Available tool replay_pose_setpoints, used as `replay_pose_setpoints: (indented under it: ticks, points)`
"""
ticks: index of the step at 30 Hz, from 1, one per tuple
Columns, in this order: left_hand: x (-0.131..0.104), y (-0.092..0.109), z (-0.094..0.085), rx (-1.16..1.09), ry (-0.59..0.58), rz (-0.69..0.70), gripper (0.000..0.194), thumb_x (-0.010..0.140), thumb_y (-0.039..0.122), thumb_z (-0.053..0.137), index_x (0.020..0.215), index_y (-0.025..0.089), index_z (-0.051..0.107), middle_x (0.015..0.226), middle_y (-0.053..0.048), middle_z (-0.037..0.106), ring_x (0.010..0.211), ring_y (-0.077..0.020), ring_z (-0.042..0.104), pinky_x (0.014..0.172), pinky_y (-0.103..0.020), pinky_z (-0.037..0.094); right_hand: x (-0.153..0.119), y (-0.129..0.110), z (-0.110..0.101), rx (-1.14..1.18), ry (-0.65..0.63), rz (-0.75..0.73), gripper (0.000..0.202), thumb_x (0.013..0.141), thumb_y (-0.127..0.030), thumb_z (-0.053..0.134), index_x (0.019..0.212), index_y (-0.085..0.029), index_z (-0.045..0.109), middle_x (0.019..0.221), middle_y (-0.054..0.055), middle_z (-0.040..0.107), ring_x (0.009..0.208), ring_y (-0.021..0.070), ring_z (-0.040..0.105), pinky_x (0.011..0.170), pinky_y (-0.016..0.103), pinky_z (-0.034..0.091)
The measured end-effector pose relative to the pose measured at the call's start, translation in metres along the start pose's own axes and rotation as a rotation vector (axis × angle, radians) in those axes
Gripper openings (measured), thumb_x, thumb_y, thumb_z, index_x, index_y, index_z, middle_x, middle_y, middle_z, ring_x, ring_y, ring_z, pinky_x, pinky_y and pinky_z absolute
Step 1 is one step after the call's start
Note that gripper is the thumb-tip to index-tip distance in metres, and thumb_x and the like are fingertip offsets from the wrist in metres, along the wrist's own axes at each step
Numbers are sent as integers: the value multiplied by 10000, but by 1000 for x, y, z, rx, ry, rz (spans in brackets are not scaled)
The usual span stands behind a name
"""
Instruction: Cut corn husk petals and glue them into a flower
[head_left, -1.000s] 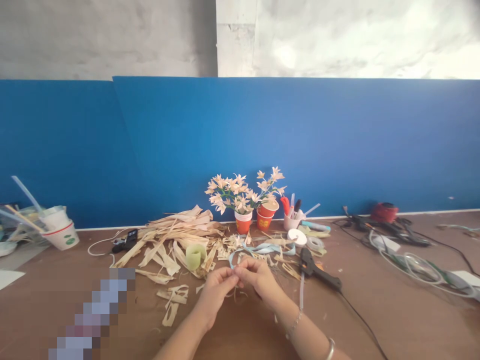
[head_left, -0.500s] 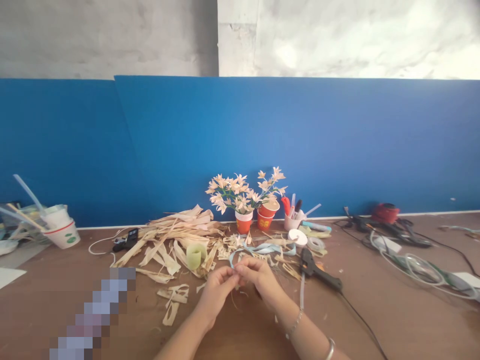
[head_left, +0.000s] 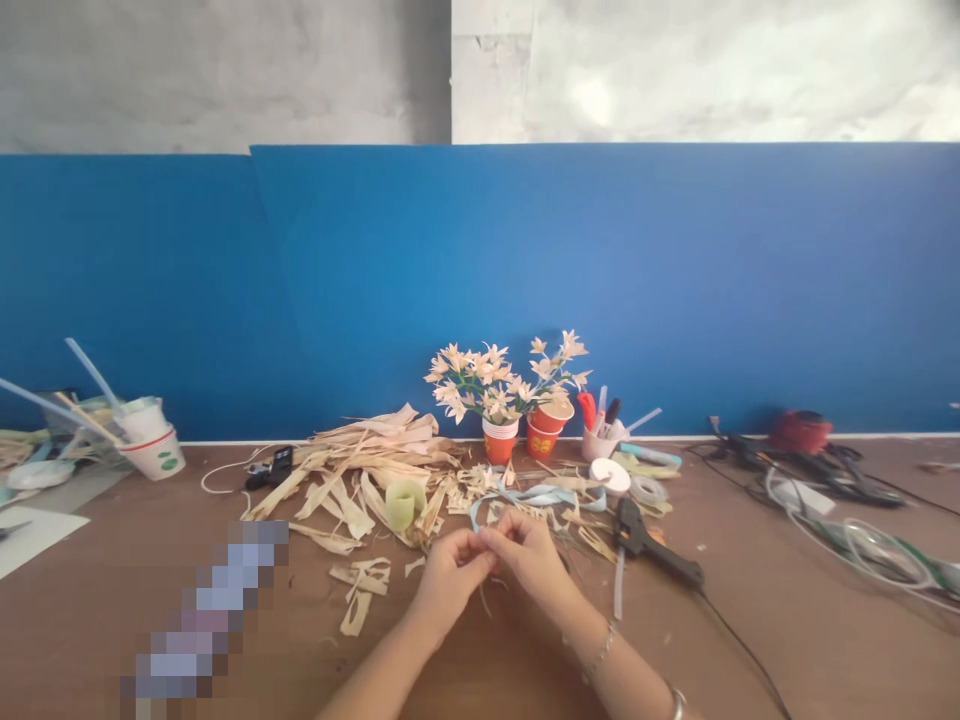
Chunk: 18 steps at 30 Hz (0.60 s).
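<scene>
My left hand point(head_left: 455, 577) and my right hand point(head_left: 529, 555) meet at the fingertips above the middle of the table. Both are closed in a pinch; what lies between the fingers is too small to make out. A light blue ribbon point(head_left: 541, 494) lies just behind them, and one end loops down to the fingertips. Dried husks point(head_left: 382, 445) are piled behind and left of my hands, with a pale green roll point(head_left: 403, 505) in front of the pile. Right of my right hand lies a black glue gun point(head_left: 654, 547). Pale flowers point(head_left: 480, 375) stand in red cups point(head_left: 500, 441) farther back.
The brown table point(head_left: 285, 650) meets a blue panel point(head_left: 525, 250) at the back. A pen cup point(head_left: 598, 443), a white disc point(head_left: 610, 476) and a tape roll point(head_left: 648, 489) sit behind the glue gun. Cables point(head_left: 862, 540) spread at right. A white cup point(head_left: 155, 455) holds straws at left.
The whole view has shifted slightly, so things appear farther right. My hands stay joined at the fingertips in nearly the same pose.
</scene>
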<state>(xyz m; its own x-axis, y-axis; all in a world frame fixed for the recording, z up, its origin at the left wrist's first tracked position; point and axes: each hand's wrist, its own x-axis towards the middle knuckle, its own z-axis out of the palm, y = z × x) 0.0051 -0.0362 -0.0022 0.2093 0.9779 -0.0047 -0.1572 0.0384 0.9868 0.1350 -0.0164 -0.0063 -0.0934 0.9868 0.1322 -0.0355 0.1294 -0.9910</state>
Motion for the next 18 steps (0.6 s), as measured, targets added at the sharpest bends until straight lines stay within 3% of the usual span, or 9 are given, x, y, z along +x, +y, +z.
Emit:
replay_pose_setpoints:
  ticks: [4,10,13,18]
  points:
    - [-1,2,0,52,25,31,283,679,415,706,667,136,668,638,-22,672,638,-159,569,656,-269,424,0,-1,-2,20,-9,1,433,615,-495,751,530,-195,451,464,-55,486,450,99,461,468,228,379]
    - [0,3,-2,42,42,4,270,694,413,681,636,155,628,622,-16,671,623,-151,555,655,-269,408,-1,-13,-8,138,-141,56,286,624,-431,770,708,-170,687,699,-7,579,595,130,538,573,258,434]
    - [0,2,-2,35,30,3,222,693,366,667,627,159,619,609,-14,664,611,-152,553,652,-272,409,0,-12,-9,107,-137,30,315,663,-442,739,573,-156,643,628,-8,543,585,129,515,583,263,419]
    - [2,-1,-2,163,46,35,208,726,338,612,637,154,650,623,-28,673,607,-160,561,635,-276,420,2,-2,-5,6,8,-25,417,640,-509,729,516,-174,514,528,-32,486,525,117,441,541,254,366]
